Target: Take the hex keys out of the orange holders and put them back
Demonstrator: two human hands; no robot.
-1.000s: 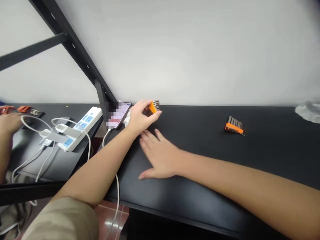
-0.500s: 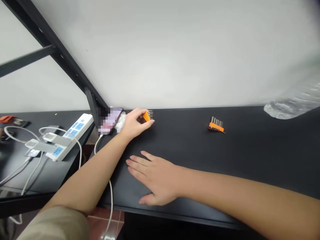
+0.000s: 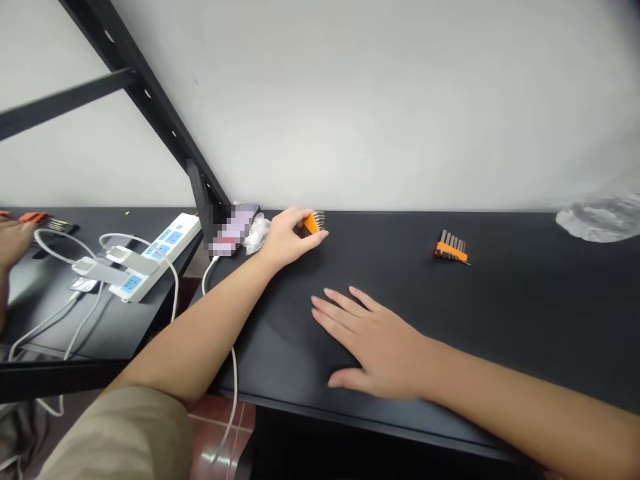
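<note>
Near the wall at the back of the black table (image 3: 280,373), my left hand (image 3: 293,237) pinches an orange-holder hex key set (image 3: 313,223) between thumb and fingers. The bent metal key ends point right, and the fingers hide part of the holder. My right hand (image 3: 375,347) is over the front of the table, palm down with fingers spread and nothing in them. A second hex key set (image 3: 451,250), also in an orange holder, lies apart from both hands on the right side of the table, its keys pointing up and away.
Left of my left hand are crumpled clear plastic (image 3: 257,233) and a phone (image 3: 235,230) on a white cable. A white power strip (image 3: 157,257) with plugged chargers lies on the neighbouring table. A black frame (image 3: 160,113) rises there. Another person's hand (image 3: 15,243) is at far left. A plastic bag (image 3: 597,220) lies back right.
My right hand has slid to the right across the table, fingers still spread. The left hand keeps its grip on the hex key set. The view has shifted slightly, and another person's hand has appeared far left.
</note>
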